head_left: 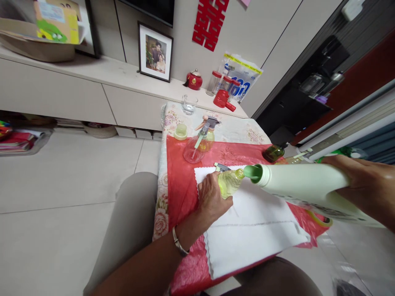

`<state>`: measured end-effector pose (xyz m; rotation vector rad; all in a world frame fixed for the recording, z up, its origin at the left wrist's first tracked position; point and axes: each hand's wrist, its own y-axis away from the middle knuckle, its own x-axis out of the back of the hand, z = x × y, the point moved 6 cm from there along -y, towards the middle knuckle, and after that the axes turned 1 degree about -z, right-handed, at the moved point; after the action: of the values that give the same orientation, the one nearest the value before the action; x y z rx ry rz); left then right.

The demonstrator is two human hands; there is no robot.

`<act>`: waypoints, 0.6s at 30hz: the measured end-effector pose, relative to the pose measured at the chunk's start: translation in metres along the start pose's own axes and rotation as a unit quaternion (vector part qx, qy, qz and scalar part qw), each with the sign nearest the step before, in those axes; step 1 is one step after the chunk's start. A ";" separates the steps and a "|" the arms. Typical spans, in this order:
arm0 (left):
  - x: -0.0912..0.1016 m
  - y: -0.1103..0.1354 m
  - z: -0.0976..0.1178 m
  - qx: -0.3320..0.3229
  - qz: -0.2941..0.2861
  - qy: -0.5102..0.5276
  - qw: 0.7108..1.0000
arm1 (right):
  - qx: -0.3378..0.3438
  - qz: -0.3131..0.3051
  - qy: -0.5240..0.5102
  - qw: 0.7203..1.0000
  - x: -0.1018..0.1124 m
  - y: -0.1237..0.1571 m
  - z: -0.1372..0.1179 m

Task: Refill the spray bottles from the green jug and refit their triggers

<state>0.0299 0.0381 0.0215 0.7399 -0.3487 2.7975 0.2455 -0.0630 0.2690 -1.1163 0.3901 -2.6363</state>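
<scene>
My left hand (214, 199) is wrapped round a small yellow-green clear bottle (228, 183), its open neck tilted to the right. In my right hand (362, 181) is a large pale green jug (302, 179), gripped by its handle and tipped almost level. The jug's green spout (253, 172) meets or nearly meets the bottle's mouth; whether liquid flows I cannot tell. Under them lies a white cloth (253, 226) with a scalloped edge. A dark spray head (222, 167) lies just behind the small bottle. Beyond it stand a pink clear spray bottle (193, 150) and a yellowish spray bottle (210, 137).
A pale green cap (180, 131) and a glass mug (189, 105) stand at the table's back left. To the right are a dark green bottle (273, 153) and a yellow tape roll (321, 220). A red plastic sheet (182, 181) covers the table. Behind is a cabinet ledge (120, 76).
</scene>
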 end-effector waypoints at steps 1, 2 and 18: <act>0.000 0.000 0.000 -0.001 0.000 0.000 1.000 | -0.004 -0.001 -0.003 1.000 0.000 0.000 0.000; 0.000 0.000 0.000 -0.001 0.000 0.000 1.000 | -0.008 -0.004 -0.007 1.000 0.001 0.000 -0.001; 0.000 0.000 0.001 -0.003 0.002 -0.011 1.000 | -0.015 -0.037 -0.023 0.999 0.002 -0.004 0.000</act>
<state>0.0299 0.0379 0.0221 0.7711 -0.3640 2.7927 0.2433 -0.0598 0.2720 -1.2222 0.3865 -2.6711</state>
